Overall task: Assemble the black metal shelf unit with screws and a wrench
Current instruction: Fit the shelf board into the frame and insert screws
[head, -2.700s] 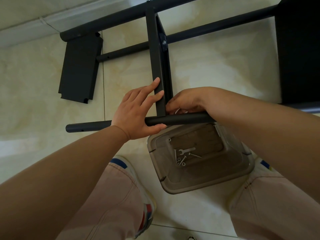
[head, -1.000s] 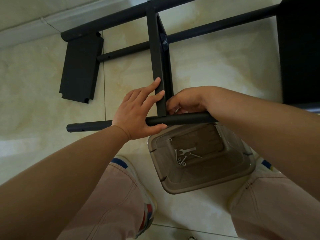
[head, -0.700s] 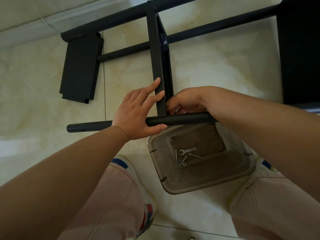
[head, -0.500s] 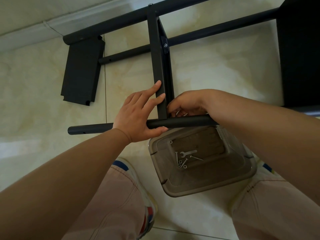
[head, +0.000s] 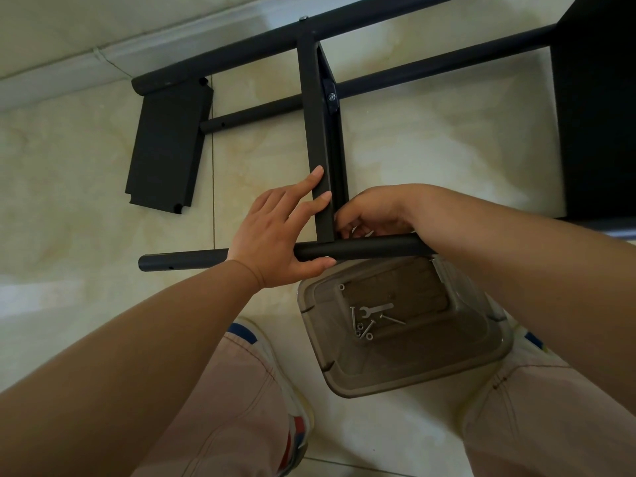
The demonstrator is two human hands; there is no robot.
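Observation:
The black shelf frame lies on the tiled floor. Its near tube [head: 371, 247] crosses in front of me, and a narrow shelf panel [head: 315, 115] runs from it to the far tube [head: 241, 53]. My left hand [head: 278, 232] has its thumb hooked under the near tube and its straight fingers pressed against the panel's edge. My right hand [head: 371, 211] is curled at the inner corner of that joint and pinches a small metal part, mostly hidden. A wrench [head: 377, 309] and several screws [head: 361, 325] lie in a clear plastic tray [head: 395, 376].
A loose black panel [head: 165, 146] lies flat at the left, by the wall's skirting. A second tube [head: 413, 70] carries a bolted bracket [head: 331, 96]. A large black panel [head: 599, 115] fills the right edge. My knees and shoes flank the tray.
Both hands stay at the same joint. The view has drifted slightly, so the frame and tray sit a little lower in the picture.

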